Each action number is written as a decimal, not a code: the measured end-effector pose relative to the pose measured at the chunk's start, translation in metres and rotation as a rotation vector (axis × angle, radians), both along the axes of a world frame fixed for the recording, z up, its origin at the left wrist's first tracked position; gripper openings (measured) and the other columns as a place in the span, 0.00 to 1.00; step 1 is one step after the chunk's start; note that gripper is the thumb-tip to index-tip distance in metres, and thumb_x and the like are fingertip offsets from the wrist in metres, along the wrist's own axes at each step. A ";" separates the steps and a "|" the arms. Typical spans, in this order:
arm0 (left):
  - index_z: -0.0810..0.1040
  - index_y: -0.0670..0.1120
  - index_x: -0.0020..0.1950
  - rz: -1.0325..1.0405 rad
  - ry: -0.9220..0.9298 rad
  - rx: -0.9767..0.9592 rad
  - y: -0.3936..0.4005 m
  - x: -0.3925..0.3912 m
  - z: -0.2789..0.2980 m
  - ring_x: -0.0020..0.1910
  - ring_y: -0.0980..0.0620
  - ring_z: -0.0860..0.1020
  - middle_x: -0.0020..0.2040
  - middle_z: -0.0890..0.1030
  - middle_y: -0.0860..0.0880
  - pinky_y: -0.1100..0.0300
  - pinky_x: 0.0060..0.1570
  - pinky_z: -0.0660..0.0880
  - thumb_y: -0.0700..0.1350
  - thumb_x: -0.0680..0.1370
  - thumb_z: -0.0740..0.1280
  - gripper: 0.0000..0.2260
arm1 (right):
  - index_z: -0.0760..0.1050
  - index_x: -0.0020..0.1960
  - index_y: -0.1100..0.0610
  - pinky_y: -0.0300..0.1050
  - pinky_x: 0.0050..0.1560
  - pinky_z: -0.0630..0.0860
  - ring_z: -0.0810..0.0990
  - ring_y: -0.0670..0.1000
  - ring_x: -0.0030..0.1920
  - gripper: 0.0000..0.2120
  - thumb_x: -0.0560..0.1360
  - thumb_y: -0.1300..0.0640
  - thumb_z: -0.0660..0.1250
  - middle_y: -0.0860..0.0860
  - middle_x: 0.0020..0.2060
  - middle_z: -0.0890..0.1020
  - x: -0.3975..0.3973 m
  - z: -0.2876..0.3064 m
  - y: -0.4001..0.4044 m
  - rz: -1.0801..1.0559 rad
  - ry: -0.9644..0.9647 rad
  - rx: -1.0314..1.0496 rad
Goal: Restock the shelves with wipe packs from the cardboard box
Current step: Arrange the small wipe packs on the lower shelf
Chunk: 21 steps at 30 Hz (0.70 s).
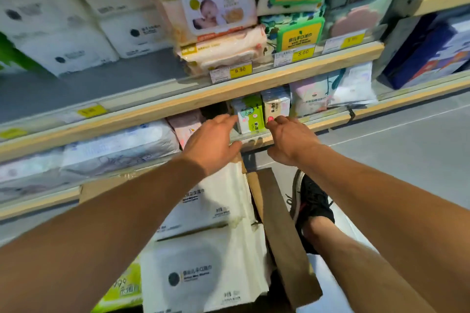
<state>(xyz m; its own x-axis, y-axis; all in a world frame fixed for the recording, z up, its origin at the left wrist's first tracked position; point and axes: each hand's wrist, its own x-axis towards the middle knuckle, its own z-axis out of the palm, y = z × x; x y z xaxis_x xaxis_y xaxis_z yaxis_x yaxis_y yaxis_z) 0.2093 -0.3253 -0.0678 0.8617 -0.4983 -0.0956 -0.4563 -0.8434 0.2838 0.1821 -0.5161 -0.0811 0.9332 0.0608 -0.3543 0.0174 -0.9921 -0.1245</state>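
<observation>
Small green wipe pack (248, 115) upright on lower shelf (254, 138), nxt to a cream pack (276, 107). L hand (212, 143) open, fingertips at green pack's left side. R hand (290, 138) fingers bent, touching cream pack front; grip unclear. Cardboard box (282, 223) below w/ white packs (203, 279).

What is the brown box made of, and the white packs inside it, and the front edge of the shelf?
Brown cardboard box: looks like matte cardboard, with a dull flat flap. White wipe packs: probably soft plastic film, wrinkled and faintly shiny. Pale shelf edge: looks like light wood or wood-look trim; I cannot tell which.
</observation>
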 end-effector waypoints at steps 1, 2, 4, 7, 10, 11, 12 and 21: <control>0.64 0.48 0.74 0.016 -0.017 -0.001 0.015 -0.011 0.010 0.68 0.47 0.69 0.71 0.69 0.49 0.54 0.65 0.67 0.52 0.77 0.64 0.26 | 0.64 0.72 0.56 0.52 0.67 0.67 0.66 0.59 0.68 0.28 0.74 0.53 0.65 0.56 0.68 0.70 -0.006 0.012 0.011 0.006 -0.010 0.009; 0.65 0.49 0.74 0.036 -0.029 0.000 0.031 -0.021 0.018 0.68 0.47 0.69 0.71 0.70 0.49 0.53 0.65 0.67 0.54 0.77 0.64 0.26 | 0.64 0.72 0.56 0.51 0.67 0.67 0.66 0.59 0.69 0.27 0.75 0.53 0.65 0.56 0.68 0.70 -0.012 0.023 0.024 0.014 -0.022 0.021; 0.67 0.49 0.72 0.073 -0.040 0.008 0.062 -0.040 0.033 0.67 0.46 0.70 0.70 0.71 0.49 0.53 0.65 0.67 0.54 0.76 0.63 0.25 | 0.63 0.73 0.55 0.51 0.68 0.66 0.65 0.59 0.69 0.28 0.76 0.50 0.66 0.56 0.69 0.69 -0.027 0.045 0.051 0.041 -0.055 0.052; 0.68 0.50 0.71 0.116 -0.034 0.009 0.109 -0.065 0.048 0.64 0.45 0.71 0.68 0.73 0.49 0.51 0.63 0.69 0.54 0.76 0.62 0.24 | 0.62 0.73 0.54 0.51 0.69 0.64 0.64 0.58 0.70 0.28 0.77 0.49 0.64 0.55 0.69 0.69 -0.050 0.070 0.092 0.097 -0.118 0.085; 0.67 0.50 0.72 0.125 -0.039 0.037 0.156 -0.091 0.055 0.67 0.45 0.69 0.70 0.72 0.48 0.51 0.66 0.68 0.53 0.75 0.65 0.26 | 0.61 0.74 0.55 0.49 0.67 0.65 0.65 0.58 0.70 0.29 0.77 0.46 0.63 0.55 0.70 0.69 -0.069 0.082 0.134 0.192 -0.141 0.093; 0.67 0.49 0.73 0.136 -0.039 0.031 0.170 -0.100 0.057 0.68 0.46 0.69 0.70 0.71 0.48 0.51 0.66 0.68 0.52 0.75 0.66 0.27 | 0.62 0.74 0.55 0.48 0.66 0.66 0.65 0.58 0.69 0.29 0.77 0.46 0.64 0.55 0.70 0.69 -0.074 0.083 0.148 0.226 -0.142 0.089; 0.67 0.49 0.72 0.145 -0.041 0.014 0.184 -0.107 0.058 0.68 0.46 0.69 0.70 0.71 0.48 0.52 0.66 0.68 0.51 0.74 0.67 0.27 | 0.62 0.74 0.55 0.48 0.66 0.66 0.65 0.58 0.69 0.29 0.77 0.46 0.64 0.55 0.70 0.69 -0.078 0.084 0.163 0.257 -0.142 0.082; 0.69 0.49 0.69 0.268 0.038 0.031 0.286 -0.141 0.028 0.63 0.44 0.74 0.67 0.74 0.48 0.49 0.59 0.74 0.58 0.72 0.60 0.28 | 0.66 0.71 0.55 0.48 0.65 0.67 0.67 0.58 0.67 0.27 0.74 0.48 0.66 0.55 0.67 0.71 -0.082 0.069 0.275 0.464 -0.054 0.036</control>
